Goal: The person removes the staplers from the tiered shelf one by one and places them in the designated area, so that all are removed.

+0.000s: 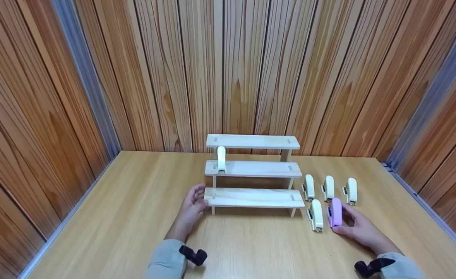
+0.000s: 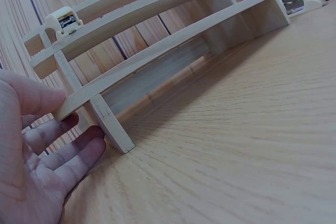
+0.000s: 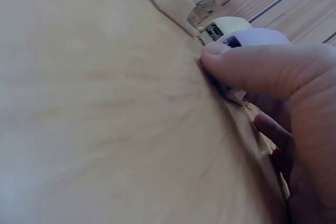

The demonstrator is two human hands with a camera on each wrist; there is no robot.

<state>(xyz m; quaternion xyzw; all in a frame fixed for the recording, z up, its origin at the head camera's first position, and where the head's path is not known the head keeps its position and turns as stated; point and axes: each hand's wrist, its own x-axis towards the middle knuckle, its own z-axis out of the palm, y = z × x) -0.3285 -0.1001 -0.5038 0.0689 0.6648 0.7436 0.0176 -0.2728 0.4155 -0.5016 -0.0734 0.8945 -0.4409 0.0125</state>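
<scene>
A three-tier wooden shelf [image 1: 253,197] stands mid-table. My left hand [image 1: 189,211] holds the left end of its lowest board, thumb on top and fingers beneath, as the left wrist view shows. To the right of the shelf, my right hand [image 1: 363,230] grips a purple stapler [image 1: 335,212] between thumb and fingers; its base is at the tabletop. Close to its left stands a cream stapler [image 1: 316,216]. Another cream stapler [image 1: 221,159] is on the left end of the middle board. In the right wrist view the thumb covers part of the purple stapler [image 3: 260,36].
Behind the purple stapler, a row of three cream staplers [image 1: 328,188] stands on the wooden table [image 1: 108,217]. Wood-patterned panels [image 1: 247,77] rise behind the table and on both sides, with metal posts [image 1: 84,73] at the corners.
</scene>
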